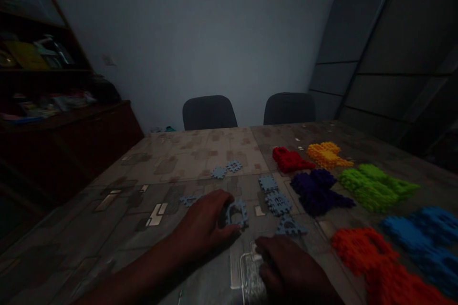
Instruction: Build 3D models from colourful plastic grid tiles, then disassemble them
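My left hand (205, 224) rests on the table (171, 162) with its fingers curled round a grey-blue interlocking piece (236, 213). My right hand (289, 269) lies near the front edge, its fingers bent over a clear plastic bag or wrapper (250, 274). More grey-blue pieces (278, 202) lie scattered just beyond both hands, some joined together. The room is dim and fine detail is hard to make out.
To the right are sorted piles of pieces: red (289, 159), yellow (326, 154), purple (318, 190), green (375, 186), blue (425, 238), orange (372, 262). Two dark chairs (209, 112) stand at the far side. A dark shelf unit (43, 86) lines the left wall.
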A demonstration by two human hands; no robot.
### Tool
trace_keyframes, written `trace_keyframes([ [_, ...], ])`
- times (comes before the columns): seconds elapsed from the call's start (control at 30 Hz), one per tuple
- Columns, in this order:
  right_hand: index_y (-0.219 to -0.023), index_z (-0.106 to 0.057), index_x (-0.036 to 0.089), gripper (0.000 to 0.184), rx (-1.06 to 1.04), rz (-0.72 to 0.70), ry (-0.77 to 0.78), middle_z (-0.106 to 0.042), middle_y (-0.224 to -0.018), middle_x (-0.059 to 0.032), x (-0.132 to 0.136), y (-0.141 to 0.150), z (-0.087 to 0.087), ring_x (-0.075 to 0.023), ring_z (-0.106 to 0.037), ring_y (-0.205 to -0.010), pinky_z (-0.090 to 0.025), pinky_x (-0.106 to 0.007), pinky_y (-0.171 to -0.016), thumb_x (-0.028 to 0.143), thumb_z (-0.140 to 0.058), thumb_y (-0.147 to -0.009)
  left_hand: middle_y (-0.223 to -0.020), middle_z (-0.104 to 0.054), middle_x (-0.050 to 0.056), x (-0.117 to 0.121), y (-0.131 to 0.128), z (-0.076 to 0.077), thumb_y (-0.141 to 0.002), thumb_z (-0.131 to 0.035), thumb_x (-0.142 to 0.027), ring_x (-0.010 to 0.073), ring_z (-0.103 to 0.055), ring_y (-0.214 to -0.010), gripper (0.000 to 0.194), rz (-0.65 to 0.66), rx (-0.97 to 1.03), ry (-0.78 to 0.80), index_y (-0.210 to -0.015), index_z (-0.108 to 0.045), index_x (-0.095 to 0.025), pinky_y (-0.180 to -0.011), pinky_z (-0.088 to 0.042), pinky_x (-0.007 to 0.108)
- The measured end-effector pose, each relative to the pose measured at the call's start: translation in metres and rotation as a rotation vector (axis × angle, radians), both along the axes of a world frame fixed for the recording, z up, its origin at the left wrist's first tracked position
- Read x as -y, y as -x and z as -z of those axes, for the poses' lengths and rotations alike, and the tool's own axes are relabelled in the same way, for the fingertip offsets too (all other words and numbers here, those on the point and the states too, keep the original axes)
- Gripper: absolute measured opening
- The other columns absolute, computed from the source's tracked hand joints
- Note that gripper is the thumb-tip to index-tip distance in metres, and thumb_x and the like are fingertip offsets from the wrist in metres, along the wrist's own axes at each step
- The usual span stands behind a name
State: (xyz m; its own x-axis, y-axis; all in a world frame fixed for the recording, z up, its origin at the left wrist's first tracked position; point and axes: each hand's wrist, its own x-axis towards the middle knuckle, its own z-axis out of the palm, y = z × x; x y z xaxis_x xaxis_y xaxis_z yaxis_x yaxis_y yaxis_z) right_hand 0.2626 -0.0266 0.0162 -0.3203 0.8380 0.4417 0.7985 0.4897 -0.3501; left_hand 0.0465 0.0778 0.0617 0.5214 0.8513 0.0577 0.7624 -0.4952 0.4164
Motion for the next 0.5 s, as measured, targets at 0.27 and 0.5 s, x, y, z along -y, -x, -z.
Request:
trace_keyframes([
  [0.27,-0.108,-0.066,0.025,0.033,0.057,-0.055,0.223,-0.074,-0.101,-0.0026,-0.001,0.005,0.000,-0.0190,-0.070,-0.089,-0.055,-0.025,-0.080,0.009,-0.056,-0.081,-0.118,-0.059,0.009,0.052,0.030,0.027,-0.080,-0.070,-0.029,0.0301,-0.052,-0.107,0.039,0.017,-0.086,0.016,-0.115,-0.056,-0.022,-0.095,-0.041,0.047],
  [0.5,-0.115,-0.066,0.025,0.040,0.105,-0.155,0.396,-0.073,-0.114,-0.0055,-0.004,0.011,0.006,-0.0222,-0.069,-0.101,-0.053,-0.027,-0.087,0.008,-0.057,-0.080,-0.126,-0.059,0.008,0.028,0.063,0.014,-0.090,-0.061,-0.037,0.0268,-0.054,-0.113,0.036,0.032,0.062,0.013,-0.124,-0.054,-0.025,-0.098,-0.043,0.040],
])
